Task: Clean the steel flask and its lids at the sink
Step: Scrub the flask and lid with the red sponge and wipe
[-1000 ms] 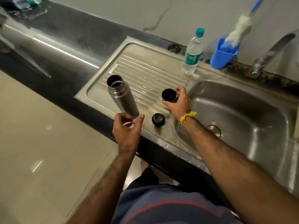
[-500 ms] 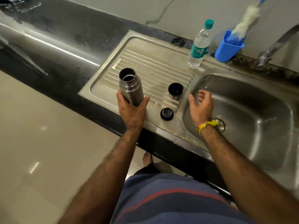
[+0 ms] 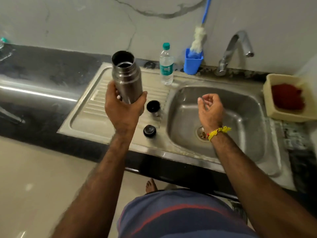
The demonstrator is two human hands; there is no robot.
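The left hand [image 3: 122, 109] grips the lower part of the flask [image 3: 127, 78], fingers [image 3: 112, 92] curled round its left side and thumb pressed on its right, forearm reaching up from below. The flask is held above the drainboard [image 3: 96, 107], near upright, its long axis leaning slightly away, open mouth facing up. The right hand [image 3: 211, 110] hovers over the sink [image 3: 240, 107], palm turned left, fingers loosely curled, holding nothing; a yellow thread [image 3: 218, 132] circles its wrist. Two lids rest on the drainboard beside the basin: the cup lid [image 3: 153, 107] upright and the stopper [image 3: 150, 131] nearer the front edge.
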